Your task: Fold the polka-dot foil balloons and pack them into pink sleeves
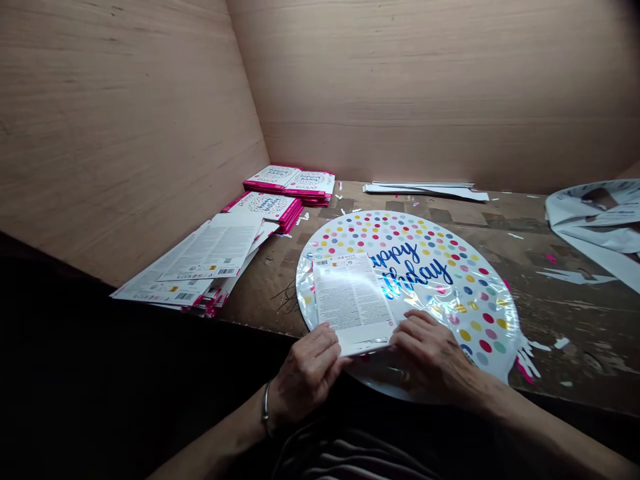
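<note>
Both hands grip the near edge of a white printed card packet [354, 300], its text side facing up. My left hand [309, 363] is closed on its lower left corner, a metal bangle on the wrist. At the lower right corner, my right hand [433, 350] has its fingers curled on the packet. Underneath lies a flat, round foil balloon [465, 287], white with coloured dots and blue birthday lettering. The packet covers part of that lettering, and the balloon's near edge hangs past the table edge.
Printed cards [200, 257] lie in a loose pile at the left. Behind them stand stacks of pink-edged packets [273, 205]. White strips [425, 191] rest by the back panel [425, 87]. Crumpled white strips [600, 213] and paper scraps lie at the right of the wooden table [565, 320].
</note>
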The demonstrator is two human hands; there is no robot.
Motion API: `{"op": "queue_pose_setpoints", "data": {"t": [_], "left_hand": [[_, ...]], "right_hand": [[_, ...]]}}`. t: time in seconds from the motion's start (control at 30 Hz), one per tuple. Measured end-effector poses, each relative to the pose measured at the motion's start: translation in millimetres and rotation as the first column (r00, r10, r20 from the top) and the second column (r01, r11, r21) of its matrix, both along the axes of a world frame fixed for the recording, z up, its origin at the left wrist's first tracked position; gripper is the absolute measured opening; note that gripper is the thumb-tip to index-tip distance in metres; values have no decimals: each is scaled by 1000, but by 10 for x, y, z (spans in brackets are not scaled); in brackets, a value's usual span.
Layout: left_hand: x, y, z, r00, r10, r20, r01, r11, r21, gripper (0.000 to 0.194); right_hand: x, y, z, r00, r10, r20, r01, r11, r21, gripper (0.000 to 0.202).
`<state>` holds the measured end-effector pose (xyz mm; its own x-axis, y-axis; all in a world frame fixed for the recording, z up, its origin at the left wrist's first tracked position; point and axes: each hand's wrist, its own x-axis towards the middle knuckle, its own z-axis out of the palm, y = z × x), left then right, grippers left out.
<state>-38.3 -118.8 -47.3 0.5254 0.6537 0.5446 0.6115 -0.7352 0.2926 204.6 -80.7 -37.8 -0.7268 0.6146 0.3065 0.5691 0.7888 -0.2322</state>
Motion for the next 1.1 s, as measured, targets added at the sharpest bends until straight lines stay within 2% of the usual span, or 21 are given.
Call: {"op": "queue_pose_setpoints", "data": {"t": [0.1,0.17,0.33,0.4,0.43,0.5,0.57,0.63,0.73,0.83,0.97,1.1], "left_hand": [[45,60,13,983,183,19,-184,982,49,15],[57,86,-1,973,225,-48,-219,971,100,24],[5,74,-76,977,99,-188,-88,994,67,33],[-28,45,-108,982,65,-175,-57,997,47,49],[-40,30,-121,989,65,-130,-61,997,38,50],[-46,7,-136,995,100,15,-100,995,15,39],[-24,-3,-136,985,108,133,-111,994,19,31],[18,-4,-126,988,52,146,-63,995,71,29],[85,1,-124,997,48,54,-53,994,95,24],[126,6,-147,995,97,-5,-96,989,115,24],[166,32,-134,988,151,38,-154,981,119,15],[248,126,-40,937,347,42,-348,937,18,20]], "right_hand": [[-123,140,21,962,-261,83,267,960,-78,17],[-211,215,29,928,-332,170,348,934,-79,14],[-271,278,15,952,-203,230,209,978,1,9],[-226,270,11,965,-176,193,185,982,-28,9],[-197,264,11,974,-172,149,181,982,-51,10],[-141,248,14,988,-145,59,151,982,-113,18],[-100,224,11,998,-62,-1,61,988,-145,18],[-80,193,-1,999,49,-20,-50,993,-111,17],[-79,152,-17,991,131,11,-131,990,-54,38],[-86,159,-10,990,139,16,-138,989,-58,39],[-106,237,1,997,80,-23,-82,989,-127,11],[-205,316,-12,993,-111,48,119,965,-234,24]]}}
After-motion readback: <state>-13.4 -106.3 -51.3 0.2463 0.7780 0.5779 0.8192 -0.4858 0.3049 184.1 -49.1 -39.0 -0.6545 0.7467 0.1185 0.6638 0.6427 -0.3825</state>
